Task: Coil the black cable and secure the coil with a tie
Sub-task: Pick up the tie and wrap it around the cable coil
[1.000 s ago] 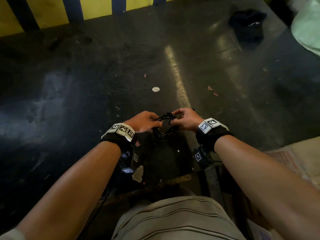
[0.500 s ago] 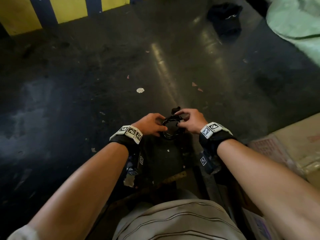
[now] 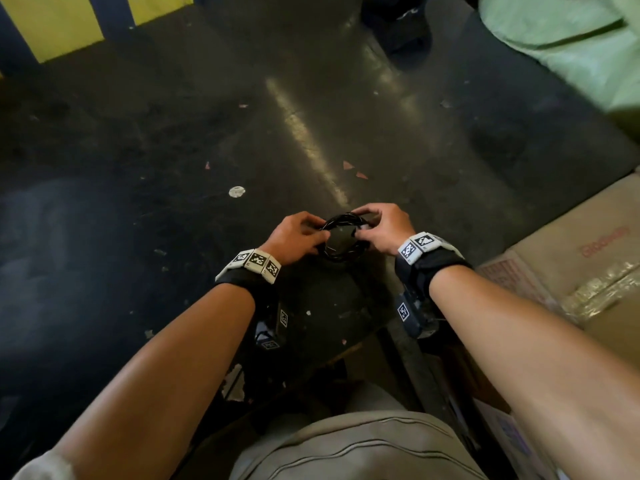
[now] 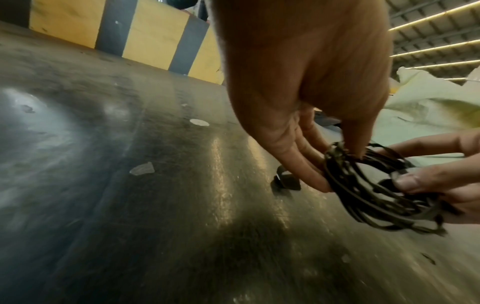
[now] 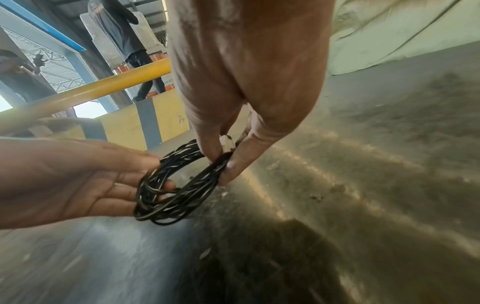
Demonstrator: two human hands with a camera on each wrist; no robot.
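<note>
Holding: my two hands keep a small coil of black cable (image 3: 341, 237) between them, lifted just above the dark floor (image 3: 173, 150).
Left hand (image 3: 294, 239): my fingers (image 4: 306, 164) and thumb pinch the left side of the coil, the loops bunched under my fingertips.
Right hand (image 3: 382, 228): my thumb and forefinger pinch the right side of the coil, with a small white piece (image 5: 226, 144) caught between them; I cannot tell what that piece is.
Coil: several thin loops, loosely stacked and a little uneven, forming a ring tilted toward me.
Tie: I cannot tell whether any tie is on the coil.
Small black object (image 4: 285, 181): it lies on the floor just beyond my left fingertips; its kind is unclear.
Floor: dark, scuffed, shiny in a strip down the middle, dotted with bits of litter.
Right edge of the floor: taped cardboard boxes (image 3: 571, 265).
Far right corner: a pale green sheet (image 3: 571, 46).
Far left edge: a yellow and dark striped barrier (image 3: 62, 26).
</note>
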